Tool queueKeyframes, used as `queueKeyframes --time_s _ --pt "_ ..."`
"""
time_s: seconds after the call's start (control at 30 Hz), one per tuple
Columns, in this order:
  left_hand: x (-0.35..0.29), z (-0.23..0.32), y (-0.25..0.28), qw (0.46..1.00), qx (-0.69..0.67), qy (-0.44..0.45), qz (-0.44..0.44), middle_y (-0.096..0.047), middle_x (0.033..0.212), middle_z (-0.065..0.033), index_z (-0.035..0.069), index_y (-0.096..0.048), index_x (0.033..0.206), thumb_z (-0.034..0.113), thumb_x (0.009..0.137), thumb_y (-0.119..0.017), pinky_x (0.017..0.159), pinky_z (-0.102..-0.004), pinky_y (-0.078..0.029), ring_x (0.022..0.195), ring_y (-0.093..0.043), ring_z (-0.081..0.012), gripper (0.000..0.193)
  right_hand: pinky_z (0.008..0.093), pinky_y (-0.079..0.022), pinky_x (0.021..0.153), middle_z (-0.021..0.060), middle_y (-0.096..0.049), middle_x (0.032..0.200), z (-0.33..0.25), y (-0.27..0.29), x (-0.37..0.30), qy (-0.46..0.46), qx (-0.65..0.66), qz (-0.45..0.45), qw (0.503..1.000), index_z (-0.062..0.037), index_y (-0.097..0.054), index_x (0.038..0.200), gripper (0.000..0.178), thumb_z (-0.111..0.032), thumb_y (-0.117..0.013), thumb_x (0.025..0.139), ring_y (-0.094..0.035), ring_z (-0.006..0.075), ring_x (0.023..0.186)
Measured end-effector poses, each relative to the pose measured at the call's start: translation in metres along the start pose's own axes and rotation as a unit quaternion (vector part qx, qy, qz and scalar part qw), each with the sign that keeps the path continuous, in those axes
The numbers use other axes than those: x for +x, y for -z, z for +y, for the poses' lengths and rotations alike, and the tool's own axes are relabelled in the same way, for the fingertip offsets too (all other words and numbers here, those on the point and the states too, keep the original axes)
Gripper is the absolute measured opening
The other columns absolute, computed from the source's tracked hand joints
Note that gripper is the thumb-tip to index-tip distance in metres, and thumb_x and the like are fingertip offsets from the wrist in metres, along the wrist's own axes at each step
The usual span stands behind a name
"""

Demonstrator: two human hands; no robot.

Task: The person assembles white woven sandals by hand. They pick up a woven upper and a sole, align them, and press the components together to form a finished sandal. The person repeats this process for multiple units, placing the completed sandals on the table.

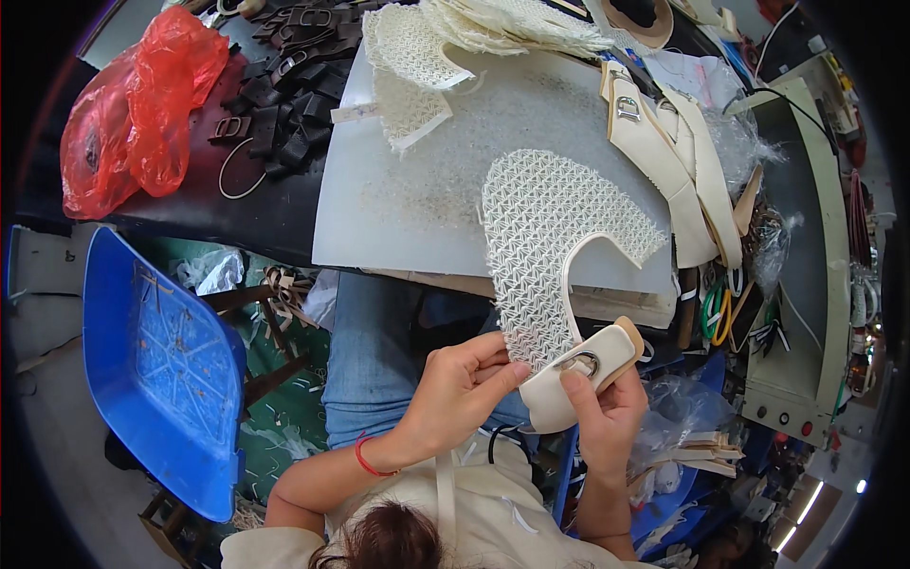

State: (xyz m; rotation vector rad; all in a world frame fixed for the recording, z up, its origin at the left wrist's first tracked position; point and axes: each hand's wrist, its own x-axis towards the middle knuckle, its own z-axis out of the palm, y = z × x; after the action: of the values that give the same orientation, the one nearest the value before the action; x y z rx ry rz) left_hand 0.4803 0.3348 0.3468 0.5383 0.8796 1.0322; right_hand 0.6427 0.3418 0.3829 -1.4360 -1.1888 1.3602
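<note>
A cream woven shoe upper [545, 242], curved with a cut-out edge, spreads from my hands out over the near edge of the cutting board [398, 218]. A smooth cream strap [545, 403] with a metal buckle [580, 362] lies against its lower end. My left hand [455, 394] pinches the woven edge beside the strap, thumb on top and fingertips partly hidden underneath. On the other side, my right hand [607, 412] grips the buckled strap, its thumb pressing near the buckle and its fingers behind. Whether strap and upper are joined I cannot tell.
More woven pieces [408, 47] are piled at the board's far edge. Cream buckled straps [668, 152] lie to its right, black buckled straps [299, 85] and a red plastic bag [142, 114] to its left. A blue plastic tub [156, 370] stands at my left, a metal cabinet [796, 266] at right.
</note>
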Motion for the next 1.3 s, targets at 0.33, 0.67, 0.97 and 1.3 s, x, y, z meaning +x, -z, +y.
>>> queueKeyframes --time_s 0.33,0.67,0.97,1.3 --pt "-0.004 0.001 -0.002 1.0 -0.006 0.014 -0.012 -0.057 0.114 -0.0133 -0.007 -0.047 0.119 -0.004 0.083 -0.059 0.09 -0.0272 -0.047 0.104 -0.057 -0.0162 0.038 0.0223 -0.046 0.073 0.0064 -0.06 0.095 0.016 0.004 -0.004 0.045 -0.091 0.017 0.995 0.0038 -0.053 0.109 0.027 -0.001 -0.062 0.083 -0.057 0.009 0.082" --pt "-0.012 -0.002 0.0 0.997 -0.056 0.037 -0.035 -0.056 0.117 -0.0093 -0.003 -0.045 0.122 -0.004 0.084 -0.057 0.094 -0.0293 -0.043 0.109 -0.053 -0.0141 0.039 0.0229 -0.047 0.072 0.0101 -0.06 0.098 0.009 -0.005 -0.001 -0.005 0.002 0.009 1.0 0.0045 -0.049 0.109 0.035 -0.004 -0.066 0.08 -0.058 0.0102 0.084" --pt "-0.019 -0.002 0.006 0.995 -0.047 0.047 -0.08 -0.056 0.115 -0.0055 0.0 -0.05 0.12 0.004 0.085 -0.06 0.089 -0.0266 -0.042 0.104 -0.051 -0.0098 0.037 0.0259 -0.047 0.077 0.0049 -0.063 0.094 0.017 0.025 0.009 -0.098 0.126 -0.14 0.977 0.0037 -0.055 0.107 0.032 -0.009 -0.068 0.082 -0.058 0.0096 0.086" --pt "-0.015 0.01 -0.006 1.0 0.005 -0.017 0.002 -0.061 0.101 -0.0042 -0.001 -0.057 0.111 0.012 0.085 -0.065 0.078 -0.025 -0.047 0.09 -0.055 -0.0082 0.031 0.031 -0.047 0.085 0.015 -0.056 0.115 0.015 0.012 0.026 -0.136 0.204 -0.179 0.953 0.0045 -0.051 0.119 0.036 -0.02 -0.052 0.092 -0.057 0.0172 0.1"
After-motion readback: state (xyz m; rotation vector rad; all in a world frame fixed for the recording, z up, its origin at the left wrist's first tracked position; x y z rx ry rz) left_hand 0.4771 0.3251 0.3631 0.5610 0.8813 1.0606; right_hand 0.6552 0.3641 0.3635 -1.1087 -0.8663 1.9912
